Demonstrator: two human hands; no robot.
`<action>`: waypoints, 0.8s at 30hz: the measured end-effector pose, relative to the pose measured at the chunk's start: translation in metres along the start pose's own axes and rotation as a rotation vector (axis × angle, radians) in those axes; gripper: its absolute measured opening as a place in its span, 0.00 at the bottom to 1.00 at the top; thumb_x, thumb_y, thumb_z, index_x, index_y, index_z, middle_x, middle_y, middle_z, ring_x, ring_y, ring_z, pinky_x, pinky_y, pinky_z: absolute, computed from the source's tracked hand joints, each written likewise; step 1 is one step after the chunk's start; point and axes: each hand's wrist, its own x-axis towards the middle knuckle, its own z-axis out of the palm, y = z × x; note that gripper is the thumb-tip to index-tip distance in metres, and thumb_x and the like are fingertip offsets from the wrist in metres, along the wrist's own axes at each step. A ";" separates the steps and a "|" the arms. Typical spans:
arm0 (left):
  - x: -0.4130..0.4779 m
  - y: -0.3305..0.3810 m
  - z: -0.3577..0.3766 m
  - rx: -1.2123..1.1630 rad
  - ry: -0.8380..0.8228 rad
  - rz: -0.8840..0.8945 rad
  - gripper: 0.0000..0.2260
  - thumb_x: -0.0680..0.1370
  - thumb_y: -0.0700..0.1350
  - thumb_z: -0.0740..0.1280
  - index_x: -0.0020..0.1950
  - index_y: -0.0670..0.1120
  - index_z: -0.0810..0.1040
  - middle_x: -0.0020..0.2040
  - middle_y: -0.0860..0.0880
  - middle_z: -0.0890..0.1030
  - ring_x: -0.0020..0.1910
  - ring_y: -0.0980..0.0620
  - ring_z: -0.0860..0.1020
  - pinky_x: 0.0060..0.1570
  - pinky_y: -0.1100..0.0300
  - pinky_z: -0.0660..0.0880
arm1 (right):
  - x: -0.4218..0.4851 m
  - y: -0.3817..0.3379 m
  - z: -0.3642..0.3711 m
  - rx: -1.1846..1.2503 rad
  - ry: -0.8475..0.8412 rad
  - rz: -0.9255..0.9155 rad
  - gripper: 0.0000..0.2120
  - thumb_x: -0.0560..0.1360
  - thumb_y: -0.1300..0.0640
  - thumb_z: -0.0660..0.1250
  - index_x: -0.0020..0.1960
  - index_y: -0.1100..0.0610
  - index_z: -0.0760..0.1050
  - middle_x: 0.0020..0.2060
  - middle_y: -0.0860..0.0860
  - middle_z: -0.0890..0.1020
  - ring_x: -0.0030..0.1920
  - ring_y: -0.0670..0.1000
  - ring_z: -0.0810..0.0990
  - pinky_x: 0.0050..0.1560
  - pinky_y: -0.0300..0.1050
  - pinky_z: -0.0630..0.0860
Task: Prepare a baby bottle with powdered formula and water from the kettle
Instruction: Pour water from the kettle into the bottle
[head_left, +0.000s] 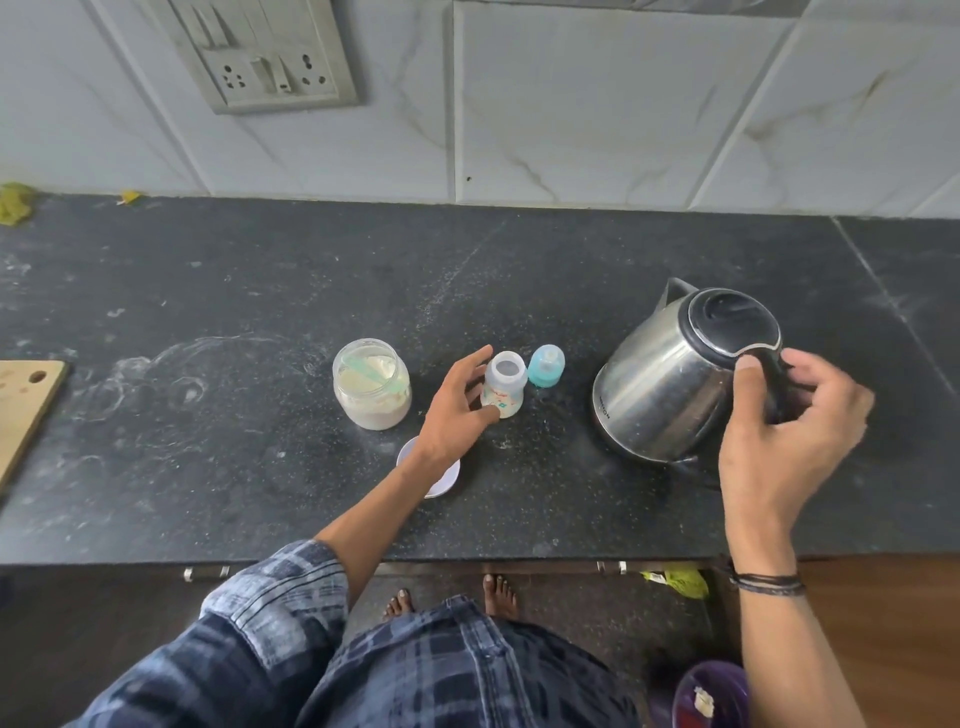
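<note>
View: looking down from the person's head at a kitchen counter, both bare hands in sight.
Left hand: the left hand (457, 410) is loosely curled around the side of the baby bottle (503, 385), thumb low and fingers spread behind it; it steadies the bottle without clamping it.
Right hand: the right hand (779, 415) is wrapped around the black handle of the steel kettle (670, 384), thumb up by the lid.
Kettle: it stands to the right of the bottle, well apart, and looks tipped a little; its lid is closed.
Bottle: upright, open-mouthed, between the formula jar (372, 384) and the teal teat cap (545, 366), which sits just beside it.
Jar: open, holding pale powder, with a green scoop (371, 370) resting inside; its white lid (429, 470) lies nearer the counter edge, partly under the left wrist.
Progress: bottle and jar are opened; whether powder is already in the bottle cannot be told. Pouring the water, capping and mixing appear to remain.
Surface: dark speckled stone countertop (260, 291), smeared with pale dust; a wooden board (26, 410) lies at the left edge.
Room: white marbled wall tiles (623, 104) with a socket panel (270, 57).
</note>
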 end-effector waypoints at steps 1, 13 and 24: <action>0.001 0.000 0.001 0.018 -0.020 -0.001 0.36 0.73 0.26 0.69 0.78 0.48 0.66 0.74 0.49 0.73 0.72 0.52 0.72 0.73 0.50 0.70 | -0.001 0.003 0.000 0.028 -0.002 0.055 0.17 0.80 0.48 0.71 0.63 0.58 0.78 0.55 0.50 0.76 0.54 0.59 0.76 0.59 0.51 0.73; 0.014 -0.006 0.008 0.238 0.076 0.051 0.26 0.72 0.39 0.78 0.68 0.50 0.77 0.62 0.54 0.82 0.61 0.56 0.80 0.66 0.60 0.73 | 0.004 0.023 -0.003 0.214 -0.066 0.199 0.21 0.70 0.32 0.76 0.53 0.44 0.76 0.44 0.29 0.80 0.45 0.40 0.82 0.51 0.38 0.79; 0.009 0.002 0.019 0.252 0.154 0.158 0.25 0.70 0.44 0.80 0.66 0.51 0.79 0.63 0.56 0.81 0.62 0.59 0.78 0.63 0.66 0.72 | 0.028 0.043 -0.014 0.370 -0.216 0.128 0.19 0.68 0.39 0.82 0.52 0.47 0.82 0.43 0.34 0.84 0.44 0.36 0.82 0.45 0.27 0.75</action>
